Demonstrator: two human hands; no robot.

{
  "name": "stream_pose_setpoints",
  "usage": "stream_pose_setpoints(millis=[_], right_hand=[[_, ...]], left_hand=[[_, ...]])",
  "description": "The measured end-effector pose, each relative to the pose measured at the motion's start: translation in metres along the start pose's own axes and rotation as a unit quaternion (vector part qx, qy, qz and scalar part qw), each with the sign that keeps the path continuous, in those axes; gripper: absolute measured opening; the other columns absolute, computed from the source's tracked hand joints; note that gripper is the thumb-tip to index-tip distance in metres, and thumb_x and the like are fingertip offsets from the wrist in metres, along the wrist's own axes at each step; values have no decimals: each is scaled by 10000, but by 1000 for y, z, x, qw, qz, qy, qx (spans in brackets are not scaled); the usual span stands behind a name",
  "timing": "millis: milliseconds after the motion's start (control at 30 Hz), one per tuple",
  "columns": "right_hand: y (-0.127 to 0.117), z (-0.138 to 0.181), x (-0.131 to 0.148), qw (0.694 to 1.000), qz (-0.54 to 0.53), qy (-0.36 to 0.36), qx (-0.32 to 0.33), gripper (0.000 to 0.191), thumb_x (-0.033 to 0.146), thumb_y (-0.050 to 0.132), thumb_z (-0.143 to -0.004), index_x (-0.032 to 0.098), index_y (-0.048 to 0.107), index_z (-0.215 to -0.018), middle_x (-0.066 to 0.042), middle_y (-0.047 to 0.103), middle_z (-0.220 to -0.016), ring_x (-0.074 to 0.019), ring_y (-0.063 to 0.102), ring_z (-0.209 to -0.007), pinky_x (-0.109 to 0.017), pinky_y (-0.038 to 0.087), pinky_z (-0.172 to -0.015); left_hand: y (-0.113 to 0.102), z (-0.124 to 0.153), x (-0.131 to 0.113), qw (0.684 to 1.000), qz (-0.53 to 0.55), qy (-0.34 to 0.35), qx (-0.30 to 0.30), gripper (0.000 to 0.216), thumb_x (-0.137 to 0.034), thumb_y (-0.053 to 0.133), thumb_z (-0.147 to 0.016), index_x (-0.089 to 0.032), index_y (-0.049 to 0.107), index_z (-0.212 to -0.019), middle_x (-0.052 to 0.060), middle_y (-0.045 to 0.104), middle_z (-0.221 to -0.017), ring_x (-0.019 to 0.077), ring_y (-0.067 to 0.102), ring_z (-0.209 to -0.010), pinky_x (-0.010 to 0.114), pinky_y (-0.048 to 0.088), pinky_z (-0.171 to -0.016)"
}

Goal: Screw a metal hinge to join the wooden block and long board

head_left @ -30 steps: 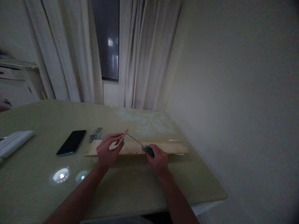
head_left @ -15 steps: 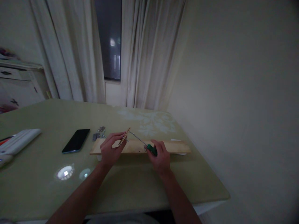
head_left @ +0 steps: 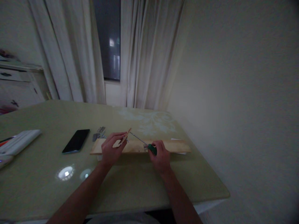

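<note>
Pointing far and to the left, a single screwdriver (head_left: 152, 149) sat above the board (head_left: 171, 145), its long axis running on a slant from the near right to the far left. The right hand (head_left: 161, 157) was closed around its green handle, and the tip reached close to the far end of a thin piece of wood (head_left: 126, 135); whether the two touched could not be told. That piece was pinched in the left hand (head_left: 111, 151), tilted, its length rising from near left to far right, with one small screw (head_left: 127, 141) beside it.

One board lay across the table (head_left: 130, 186), its long axis from left to right, below both hands. Two dark holes showed near its near edge, and a small metal fitting (head_left: 145, 147) lay on it just left of the right hand. Beyond the board's left end was a cluster of metal pieces (head_left: 96, 137), at least two, too small to count surely. Left of these lay one phone (head_left: 76, 141), and farther left one long white object (head_left: 21, 142). At the far left stood a cabinet (head_left: 21, 88), its drawer closed over whatever it held.
</note>
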State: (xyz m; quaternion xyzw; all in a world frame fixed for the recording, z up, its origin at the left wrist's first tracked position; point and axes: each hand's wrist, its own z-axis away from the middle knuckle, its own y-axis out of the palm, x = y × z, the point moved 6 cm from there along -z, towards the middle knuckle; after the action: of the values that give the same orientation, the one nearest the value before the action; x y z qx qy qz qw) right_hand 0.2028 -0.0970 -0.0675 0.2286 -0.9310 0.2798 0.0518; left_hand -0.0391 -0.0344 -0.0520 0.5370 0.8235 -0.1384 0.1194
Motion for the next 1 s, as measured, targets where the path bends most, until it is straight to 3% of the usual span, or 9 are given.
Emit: stream_pose_setpoints(millis=[200,367,467,633,700,833,1000], right_hand=[[1,-1,4,1000,2,-18,24,165,353,654,-1020,211,707,-1085,-74,741,-921,-217,699,-875,-316,534,-829],[2,0,-8,999,-5,26,19,127,287,604,-1031,209,702,-1008,-80,705,-933,-195,677,-806,-273,508,-703],[0,-1,-11,998,-32,52,9,161,336,618,-1030,208,699,-974,-69,691,-915,-179,672,-794,-256,511,-697],[-3,-6,0,981,-176,72,27,269,437,699,-977,198,733,-1095,-45,699,-891,-153,648,-753,-250,534,-692],[-2,-7,7,967,-239,70,49,246,433,671,-989,206,752,-1041,-37,703,-862,-153,638,-739,-256,526,-673],[1,-4,14,959,-267,68,64,335,413,577,-1031,207,706,-799,-18,643,-735,-147,590,-671,-263,499,-638],[2,-4,12,954,-282,75,65,326,400,588,-1022,210,697,-781,-10,616,-706,-149,569,-660,-267,483,-636]], left_hand=[[0,-2,-2,1000,9,-19,-9,111,-132,786,-877,-205,751,-953,55,820,-1008,178,784,-892,309,626,-811],[-5,-7,-6,999,-17,-27,-33,87,-137,777,-886,-200,754,-942,47,822,-984,171,784,-867,293,618,-795],[-9,-7,-5,998,-27,-23,-50,96,-130,777,-890,-200,752,-951,55,822,-990,176,783,-880,304,617,-811],[12,2,-34,994,48,75,58,183,-102,752,-909,-209,759,-1057,93,822,-1032,190,784,-929,295,632,-789],[23,7,-49,987,81,98,96,208,-103,736,-925,-219,759,-1097,96,826,-1029,191,786,-918,296,639,-784],[31,14,-61,983,99,109,112,231,-113,718,-943,-237,760,-1135,95,828,-1027,186,785,-870,297,642,-765],[34,16,-56,983,86,100,130,263,-95,710,-940,-235,751,-1160,90,825,-1058,186,782,-896,298,639,-784]])
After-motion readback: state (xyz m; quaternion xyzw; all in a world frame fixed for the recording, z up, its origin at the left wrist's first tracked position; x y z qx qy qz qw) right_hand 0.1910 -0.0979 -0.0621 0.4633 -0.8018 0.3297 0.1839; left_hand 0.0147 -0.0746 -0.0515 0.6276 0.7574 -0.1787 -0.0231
